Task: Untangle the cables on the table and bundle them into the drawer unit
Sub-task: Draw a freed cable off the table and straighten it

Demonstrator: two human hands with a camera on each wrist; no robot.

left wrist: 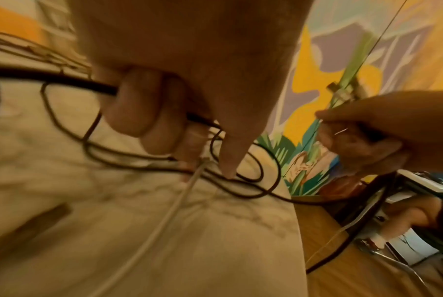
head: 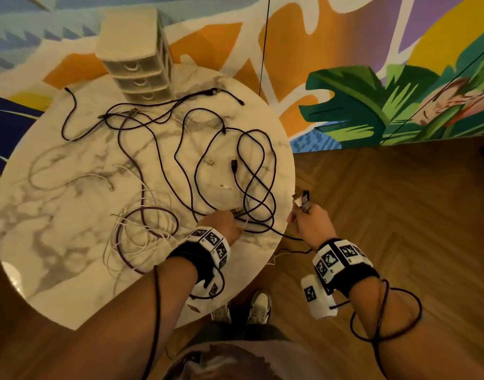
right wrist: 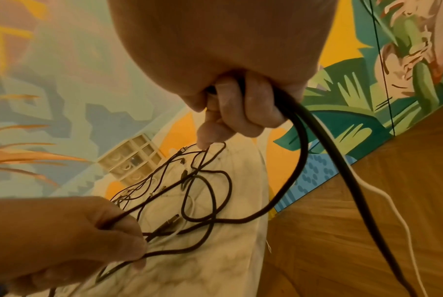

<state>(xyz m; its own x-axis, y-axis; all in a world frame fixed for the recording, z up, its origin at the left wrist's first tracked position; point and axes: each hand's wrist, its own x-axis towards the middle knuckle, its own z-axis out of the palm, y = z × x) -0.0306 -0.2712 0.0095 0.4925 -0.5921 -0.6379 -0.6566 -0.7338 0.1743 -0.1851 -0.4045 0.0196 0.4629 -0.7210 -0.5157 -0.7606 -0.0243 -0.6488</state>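
Note:
Several dark cables (head: 252,160) and thin white cables (head: 136,234) lie tangled across the round marble table (head: 57,229). My left hand (head: 224,222) is on the table near its right edge, its fingers (left wrist: 149,112) curled round a dark cable (left wrist: 49,78) and a white cable (left wrist: 174,209). My right hand (head: 309,223) hovers just off the table's right edge and grips a dark cable (right wrist: 304,140) and a white one (right wrist: 393,205), with plugs (head: 301,200) sticking up above the fist. The beige drawer unit (head: 138,58) stands at the table's far edge, drawers closed.
Wooden herringbone floor (head: 400,201) lies to the right of the table. A painted mural wall (head: 372,50) rises behind it. A thin black cord (head: 264,45) hangs down in front of the wall. My shoes (head: 258,305) show below the table edge.

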